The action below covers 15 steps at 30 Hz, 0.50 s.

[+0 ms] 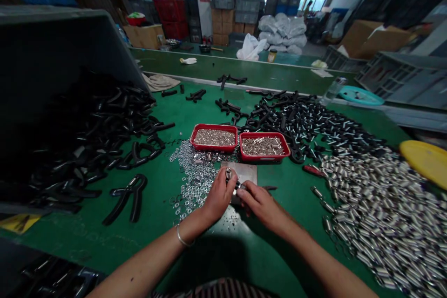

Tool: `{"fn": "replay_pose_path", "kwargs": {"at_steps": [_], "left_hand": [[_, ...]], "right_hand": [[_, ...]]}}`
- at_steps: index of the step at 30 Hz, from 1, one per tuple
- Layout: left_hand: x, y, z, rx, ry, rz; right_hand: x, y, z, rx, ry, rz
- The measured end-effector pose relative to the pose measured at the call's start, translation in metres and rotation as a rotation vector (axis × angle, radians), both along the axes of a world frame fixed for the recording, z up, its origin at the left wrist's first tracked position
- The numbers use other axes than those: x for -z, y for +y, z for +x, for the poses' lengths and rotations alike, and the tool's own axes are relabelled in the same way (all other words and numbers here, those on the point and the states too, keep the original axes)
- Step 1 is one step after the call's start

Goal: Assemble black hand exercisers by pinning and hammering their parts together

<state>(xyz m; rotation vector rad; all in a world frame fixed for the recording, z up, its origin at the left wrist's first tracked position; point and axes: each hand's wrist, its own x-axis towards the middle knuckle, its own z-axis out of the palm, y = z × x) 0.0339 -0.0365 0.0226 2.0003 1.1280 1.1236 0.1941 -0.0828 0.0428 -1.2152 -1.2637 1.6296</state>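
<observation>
My left hand (220, 193) is closed around a silver coil spring (228, 173), whose end shows above the fingers, along with a slim dark piece (232, 183). Beside it my right hand (260, 204) pinches a small dark part with a pale end (240, 186) at the other end of that piece; its exact kind is hidden by the fingers. Both hands meet over a metal plate (249, 172) on the green table. Just beyond stand two red trays, the left tray (213, 150) full of tiny metal pieces, the right tray (266, 159) holding small metal pins.
Loose nuts (193, 186) spread left of my hands. An assembled hand grip (131, 195) lies farther left, near a grey crate (115, 32) spilling black handles (129, 116). On the right are heaps of springs (380, 205) and black-headed screws (314, 121), plus a yellow lid (426, 160).
</observation>
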Motion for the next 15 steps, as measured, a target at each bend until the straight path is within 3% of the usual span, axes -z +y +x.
{"fn": "replay_pose_path", "kwargs": {"at_steps": [4, 6, 8, 10, 12, 15], "left_hand": [[-0.006, 0.004, 0.005, 0.116, 0.009, 0.080], [-0.006, 0.007, 0.010, 0.091, 0.014, -0.003], [-0.003, 0.007, 0.015, -0.002, 0.012, -0.142], [0.000, 0.005, 0.017, -0.054, 0.026, -0.199], [0.002, 0.002, 0.014, -0.011, 0.065, -0.124], [0.003, 0.005, 0.004, 0.140, 0.176, -0.004]], "right_hand": [[-0.002, -0.002, 0.007, -0.137, 0.088, -0.142], [-0.001, -0.002, 0.010, -0.011, -0.099, 0.049], [0.003, -0.004, 0.011, 0.199, -0.297, 0.314], [0.009, -0.007, 0.007, 0.309, -0.297, 0.385], [0.014, -0.010, 0.002, 0.283, -0.077, 0.208], [0.020, -0.012, -0.001, 0.116, 0.210, -0.093]]}}
